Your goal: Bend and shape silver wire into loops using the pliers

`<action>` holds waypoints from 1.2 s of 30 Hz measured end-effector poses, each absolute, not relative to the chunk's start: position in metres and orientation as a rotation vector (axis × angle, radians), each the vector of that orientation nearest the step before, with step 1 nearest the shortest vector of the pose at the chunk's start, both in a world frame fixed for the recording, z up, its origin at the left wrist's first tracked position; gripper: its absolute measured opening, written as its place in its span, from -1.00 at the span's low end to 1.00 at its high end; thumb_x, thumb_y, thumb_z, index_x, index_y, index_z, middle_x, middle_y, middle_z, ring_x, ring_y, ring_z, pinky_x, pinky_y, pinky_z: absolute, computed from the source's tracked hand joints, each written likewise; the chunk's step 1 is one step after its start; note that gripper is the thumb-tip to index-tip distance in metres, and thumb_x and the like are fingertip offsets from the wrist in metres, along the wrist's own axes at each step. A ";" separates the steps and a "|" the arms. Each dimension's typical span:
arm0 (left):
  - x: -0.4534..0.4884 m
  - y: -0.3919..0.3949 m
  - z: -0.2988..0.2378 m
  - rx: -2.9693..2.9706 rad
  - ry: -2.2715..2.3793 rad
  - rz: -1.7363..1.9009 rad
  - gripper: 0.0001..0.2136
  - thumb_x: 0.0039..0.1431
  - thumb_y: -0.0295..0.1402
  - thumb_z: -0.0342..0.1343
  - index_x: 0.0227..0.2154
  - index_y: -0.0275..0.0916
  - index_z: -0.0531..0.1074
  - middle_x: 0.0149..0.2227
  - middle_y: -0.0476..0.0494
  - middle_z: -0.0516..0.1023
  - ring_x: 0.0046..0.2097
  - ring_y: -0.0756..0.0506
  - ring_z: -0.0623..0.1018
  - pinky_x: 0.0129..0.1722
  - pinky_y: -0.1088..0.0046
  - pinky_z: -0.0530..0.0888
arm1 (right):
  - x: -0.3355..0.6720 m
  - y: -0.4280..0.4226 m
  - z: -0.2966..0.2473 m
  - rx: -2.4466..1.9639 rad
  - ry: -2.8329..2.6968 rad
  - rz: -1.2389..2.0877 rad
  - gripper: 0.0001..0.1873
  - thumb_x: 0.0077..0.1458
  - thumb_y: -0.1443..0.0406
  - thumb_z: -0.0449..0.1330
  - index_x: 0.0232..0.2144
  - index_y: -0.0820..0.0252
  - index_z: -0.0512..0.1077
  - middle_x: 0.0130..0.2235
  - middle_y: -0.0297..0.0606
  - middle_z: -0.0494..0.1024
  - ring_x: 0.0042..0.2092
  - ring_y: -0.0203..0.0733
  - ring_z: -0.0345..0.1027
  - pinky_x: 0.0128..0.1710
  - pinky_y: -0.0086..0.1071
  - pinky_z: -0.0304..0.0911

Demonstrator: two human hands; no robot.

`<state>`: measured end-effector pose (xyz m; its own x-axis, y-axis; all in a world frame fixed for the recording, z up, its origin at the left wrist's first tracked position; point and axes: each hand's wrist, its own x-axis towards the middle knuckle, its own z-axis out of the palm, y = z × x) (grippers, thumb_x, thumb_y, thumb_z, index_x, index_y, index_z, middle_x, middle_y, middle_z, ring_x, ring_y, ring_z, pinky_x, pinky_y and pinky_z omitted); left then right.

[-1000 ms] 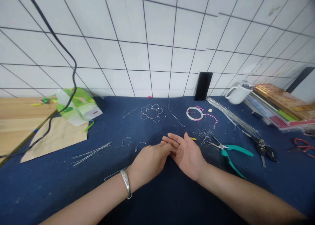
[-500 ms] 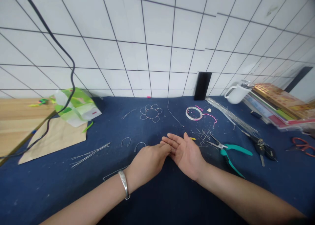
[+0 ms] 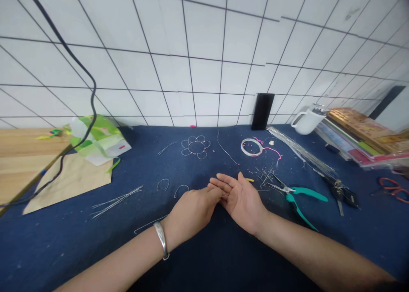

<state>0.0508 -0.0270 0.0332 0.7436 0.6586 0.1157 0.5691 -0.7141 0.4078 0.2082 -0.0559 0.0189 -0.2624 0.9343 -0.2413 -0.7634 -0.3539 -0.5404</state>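
My two hands meet at the middle of a dark blue cloth (image 3: 207, 258). My right hand (image 3: 241, 200) lies palm up with its fingers stretched out. My left hand (image 3: 191, 211), a silver bangle (image 3: 160, 240) on its wrist, is back up, and its fingertips are pinched against the right hand's fingers. What they pinch is hidden. Two small bent wire arcs (image 3: 181, 189) lie just left of the hands. A wire flower shape (image 3: 195, 147) lies farther back. Teal-handled pliers (image 3: 298, 196) rest right of my right hand, beside a heap of wire offcuts (image 3: 265, 174).
A bundle of straight wires (image 3: 116, 198) lies at the left, a long wire bundle (image 3: 300, 153) at the right. Also present: a wire coil (image 3: 252, 147), a pink cord (image 3: 271, 151), a white mug (image 3: 306, 120), black pliers (image 3: 341, 194), red scissors (image 3: 393, 187), stacked books (image 3: 361, 134), a green bag (image 3: 99, 138), a hanging black cable (image 3: 92, 91).
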 end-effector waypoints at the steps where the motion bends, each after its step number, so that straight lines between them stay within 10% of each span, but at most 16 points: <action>1: 0.051 -0.027 0.033 2.596 0.948 0.357 -0.80 0.17 -0.51 -0.18 -0.33 -0.25 0.35 -0.42 -0.06 0.48 -0.42 0.00 0.49 -0.43 0.52 0.40 | 0.208 -0.056 0.019 -0.632 -0.381 1.847 -0.47 0.13 -0.02 -0.12 -0.11 0.27 0.32 -0.04 -0.08 0.42 0.03 -0.11 0.26 0.11 -0.20 -0.05; 36: 0.053 -0.030 0.031 2.624 1.012 0.304 -0.83 0.17 -0.50 -0.17 -0.35 -0.25 0.33 -0.40 -0.07 0.47 -0.43 -0.02 0.49 -0.46 0.49 0.39 | 0.208 -0.057 0.022 -0.672 -0.411 1.843 -0.46 0.13 -0.03 -0.12 -0.11 0.26 0.34 -0.03 -0.08 0.41 0.04 -0.12 0.24 0.10 -0.19 -0.04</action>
